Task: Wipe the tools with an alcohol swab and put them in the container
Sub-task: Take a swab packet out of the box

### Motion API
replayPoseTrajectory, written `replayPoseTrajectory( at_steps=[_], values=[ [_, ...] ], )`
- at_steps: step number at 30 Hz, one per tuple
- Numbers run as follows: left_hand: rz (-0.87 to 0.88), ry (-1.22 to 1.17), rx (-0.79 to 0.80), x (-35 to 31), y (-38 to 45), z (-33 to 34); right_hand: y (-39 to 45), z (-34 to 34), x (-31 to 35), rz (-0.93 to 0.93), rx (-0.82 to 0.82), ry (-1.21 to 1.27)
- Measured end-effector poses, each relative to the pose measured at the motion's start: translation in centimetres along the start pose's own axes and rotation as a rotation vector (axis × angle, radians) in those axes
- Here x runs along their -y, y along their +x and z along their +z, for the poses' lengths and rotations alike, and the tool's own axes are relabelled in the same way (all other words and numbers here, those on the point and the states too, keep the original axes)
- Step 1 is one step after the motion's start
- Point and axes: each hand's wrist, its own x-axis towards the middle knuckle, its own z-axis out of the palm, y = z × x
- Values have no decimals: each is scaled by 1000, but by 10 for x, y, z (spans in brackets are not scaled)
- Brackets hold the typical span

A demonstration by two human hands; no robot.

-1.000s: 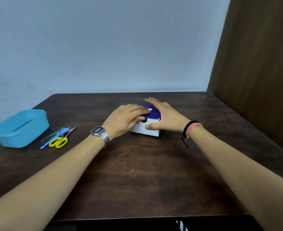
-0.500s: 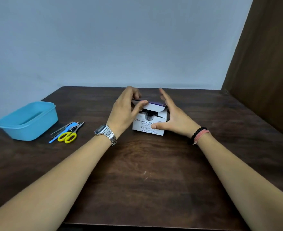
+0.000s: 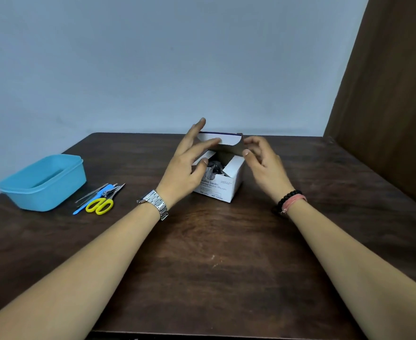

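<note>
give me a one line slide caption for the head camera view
Both hands, left hand and right hand, open the alcohol swab box; tools wait beside the blue container.

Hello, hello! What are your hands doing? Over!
Both hands open at swab box, lid up. Tools unwiped beside tub. Nothing blocking.

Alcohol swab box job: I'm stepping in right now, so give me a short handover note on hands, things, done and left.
Left hand: open, fingers against the raised lid flap of the alcohol swab box.
Right hand: open, fingertips at the flap's right edge, holding nothing.
Box stands mid-table, lid up, packets visible inside.
Tools, including the yellow scissors, lie unwiped beside the blue container, which looks empty.
Done: box opened.
Left: take a swab, wipe each tool, place them in the container.
</note>
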Motion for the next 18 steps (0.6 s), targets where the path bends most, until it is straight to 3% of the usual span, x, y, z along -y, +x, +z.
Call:
replayPoseTrajectory(
  at_steps=[3,6,13,18],
  values=[
    [-57,5,15,2,-1,0,5,2,-5,35,-134,-8],
    [-99,5,30,5,0,1,6,4,-6,32,-153,12],
    [-164,84,64,5,0,1,1,5,5,-184,-152,-39],
    [-238,31,134,6,2,4,0,2,1,-38,-104,-45]
  ],
)
